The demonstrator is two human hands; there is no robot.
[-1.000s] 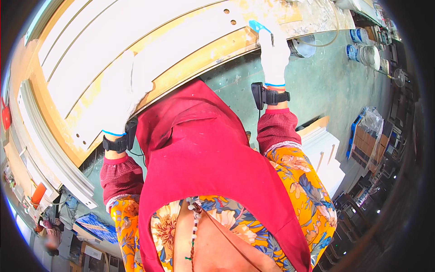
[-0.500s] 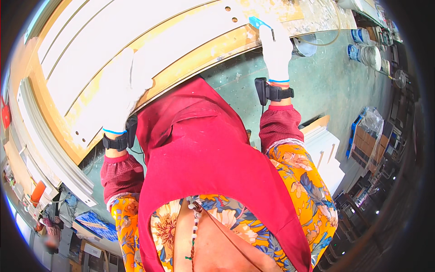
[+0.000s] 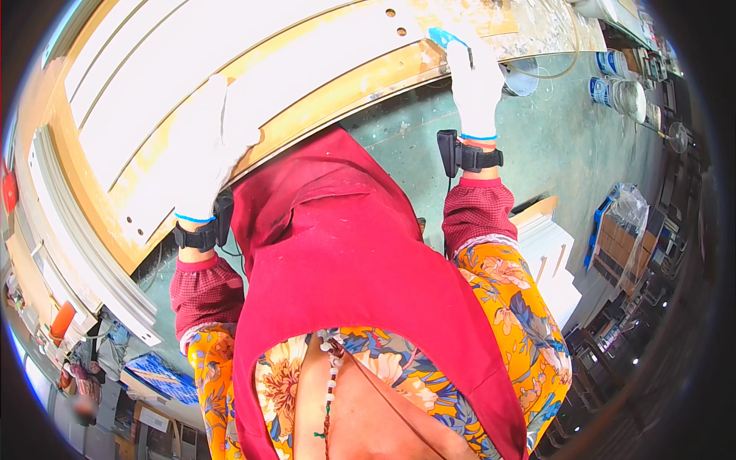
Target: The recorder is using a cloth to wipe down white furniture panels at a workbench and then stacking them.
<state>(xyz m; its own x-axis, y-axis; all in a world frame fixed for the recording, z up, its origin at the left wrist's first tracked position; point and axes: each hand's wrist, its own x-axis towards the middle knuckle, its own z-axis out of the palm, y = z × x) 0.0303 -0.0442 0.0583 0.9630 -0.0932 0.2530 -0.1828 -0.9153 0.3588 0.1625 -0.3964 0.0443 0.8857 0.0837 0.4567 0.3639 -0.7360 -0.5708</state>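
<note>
My right hand (image 3: 475, 88), in a white glove with a blue cuff edge, is closed around a small flat blue piece (image 3: 445, 37), scraper-like, whose end sticks out to the left over the board's edge. Its exact kind is unclear. My left hand (image 3: 203, 149), also white-gloved, lies on the long white panels (image 3: 299, 50) with the fingers stretched forward and the thumb apart, near the front edge. Glare washes out much of its outline. Dark grooves run between the panels, which rest on a yellowish wooden board (image 3: 337, 98) with round holes.
Long white mouldings (image 3: 88, 238) are stacked at the left. Buckets (image 3: 617, 93) stand on the green floor (image 3: 560, 126) at the far right. Nearer on the right are white boards (image 3: 544, 261) and a plastic-wrapped carton (image 3: 619, 230). A thin hose (image 3: 573, 57) loops over the bench's right end.
My right hand has shifted slightly to the right with the blue piece in it. My left hand stays in nearly the same place. The whole view has shifted a little.
</note>
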